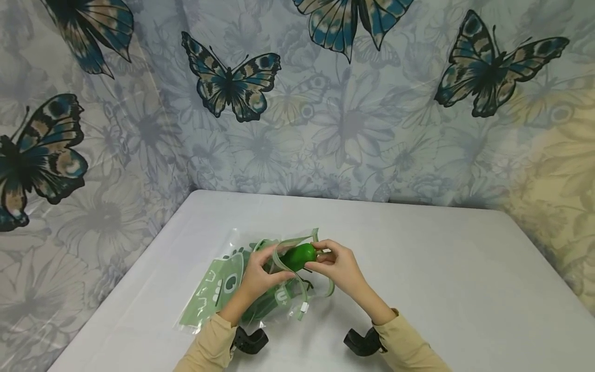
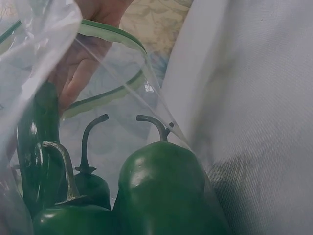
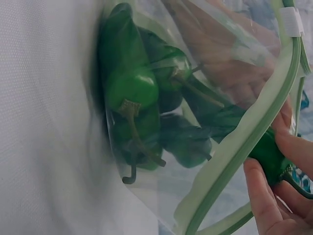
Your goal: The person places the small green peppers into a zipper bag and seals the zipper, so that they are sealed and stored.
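A clear zip bag with green trim (image 1: 214, 284) lies on the table, its mouth held apart. My left hand (image 1: 261, 271) grips the bag's mouth between thumb and fingers. With thumb and fingertips, my right hand (image 1: 332, 261) pinches a green pepper (image 1: 299, 257) near its stem. This pepper (image 3: 266, 154) is partly inside the bag's mouth, stem end outward. Several more green peppers (image 3: 132, 88) with curved stems are visible through the plastic, one a large pepper (image 2: 161, 186) in the left wrist view. In the right wrist view, the left hand (image 3: 230, 58) shows behind the film.
A white cloth covers the table (image 1: 418, 268). A white zip slider (image 1: 304, 307) sits on the bag's green closure strip. Butterfly-patterned fabric (image 1: 302, 129) hangs behind the table and at its sides. Black mounts (image 1: 362, 342) are strapped at both wrists.
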Action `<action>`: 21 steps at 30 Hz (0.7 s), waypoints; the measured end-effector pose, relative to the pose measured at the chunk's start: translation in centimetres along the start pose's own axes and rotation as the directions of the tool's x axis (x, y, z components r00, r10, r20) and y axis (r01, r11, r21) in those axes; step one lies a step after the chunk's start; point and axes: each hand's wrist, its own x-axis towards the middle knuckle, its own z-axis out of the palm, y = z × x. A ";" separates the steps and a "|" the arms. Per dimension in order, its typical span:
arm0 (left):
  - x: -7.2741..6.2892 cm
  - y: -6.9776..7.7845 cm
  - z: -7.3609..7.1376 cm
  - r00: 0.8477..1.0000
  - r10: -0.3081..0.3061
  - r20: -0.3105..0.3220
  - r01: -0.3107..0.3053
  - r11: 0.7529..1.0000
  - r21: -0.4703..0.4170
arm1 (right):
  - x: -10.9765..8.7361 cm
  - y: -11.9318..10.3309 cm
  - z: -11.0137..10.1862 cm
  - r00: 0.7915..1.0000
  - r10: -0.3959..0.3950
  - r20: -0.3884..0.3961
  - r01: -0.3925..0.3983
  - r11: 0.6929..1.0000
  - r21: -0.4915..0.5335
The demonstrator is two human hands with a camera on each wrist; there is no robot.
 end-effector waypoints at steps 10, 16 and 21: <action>0.0 0.2 0.1 1.000 -0.027 -0.007 0.027 1.000 0.013 | -0.1 -0.4 0.1 0.998 -0.043 0.039 0.044 0.998 -0.049; 0.0 0.0 0.2 1.000 -0.014 -0.007 0.014 1.000 -0.008 | -0.5 -2.6 0.2 0.998 -0.028 0.050 0.031 0.998 -0.055; 0.0 0.0 0.3 1.000 -0.009 -0.016 0.009 1.000 -0.009 | -0.7 -4.0 0.7 0.999 -0.004 0.051 0.008 0.997 -0.077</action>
